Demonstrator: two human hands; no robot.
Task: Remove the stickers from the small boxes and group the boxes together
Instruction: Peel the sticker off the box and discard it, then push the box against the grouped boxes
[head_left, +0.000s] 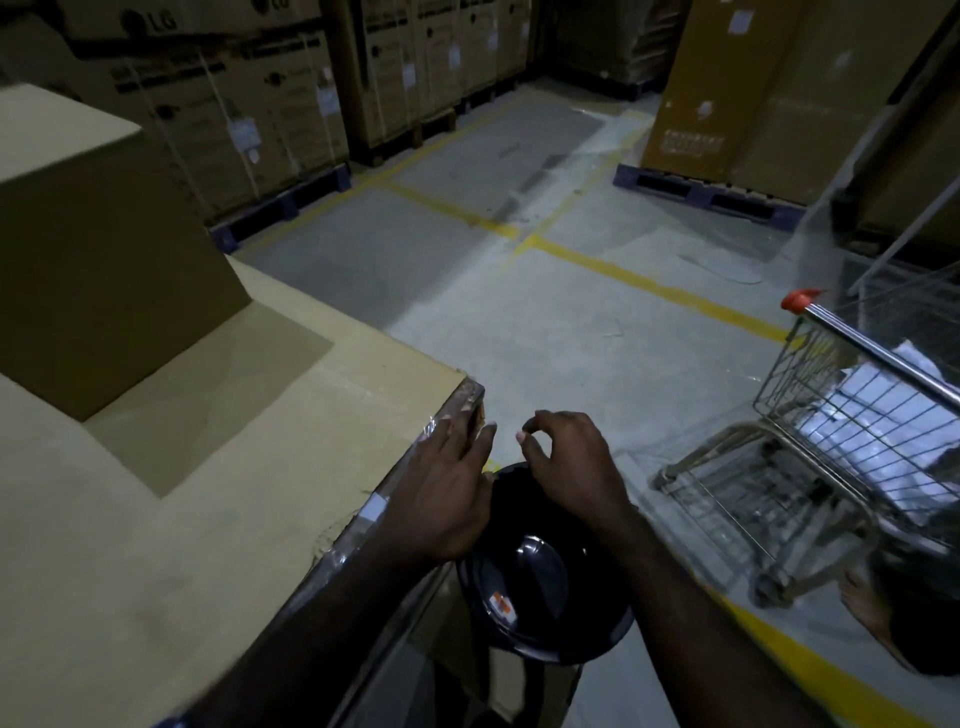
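Left hand: my left hand (447, 483) lay flat, fingers spread, on the plastic-wrapped edge of the big carton (208, 519) at lower centre, gripping nothing.
Right hand: my right hand (566, 462) hovered just beside it, thumb and forefinger pinched together; whether anything was between them I could not tell.
Box: a cardboard box (98, 249) stood on the carton at upper left, well apart from both hands.
Below my hands: a shiny black round thing (535, 587).
Right edge: a wire trolley (852, 415).
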